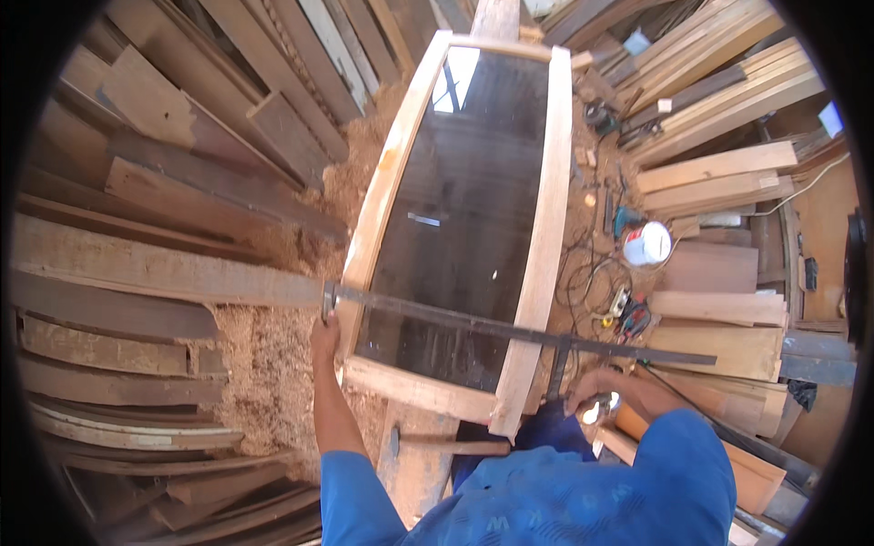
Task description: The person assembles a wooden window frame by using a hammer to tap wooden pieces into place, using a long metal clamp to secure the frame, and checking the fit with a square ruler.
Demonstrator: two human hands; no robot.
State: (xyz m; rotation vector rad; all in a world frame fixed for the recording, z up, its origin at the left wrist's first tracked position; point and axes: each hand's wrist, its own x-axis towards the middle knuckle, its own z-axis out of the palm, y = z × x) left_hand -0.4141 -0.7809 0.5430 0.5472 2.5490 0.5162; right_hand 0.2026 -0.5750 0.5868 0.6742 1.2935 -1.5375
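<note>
A pale wooden frame (548, 196) with a dark glass panel (464, 209) in it lies before me, its long sides running away from me. Across its near part stretches a long dark metal bar clamp (437, 315), its bar reaching past both long sides. My left hand (325, 333) is closed around the clamp's end jaw at the frame's left edge. To the right of the frame, my right hand (590, 389) is closed at the lower end of the sliding jaw (558, 369); its fingers are partly hidden. A hammer (455, 446) lies just below the frame's near rail.
Stacked boards (173, 191) fill the left side, with sawdust (264, 364) beside them. On the right are a white bucket (646, 244), tangled cables (592, 278), power tools (626, 220) and more planks (715, 168). A wide board (173, 266) reaches toward the frame from the left.
</note>
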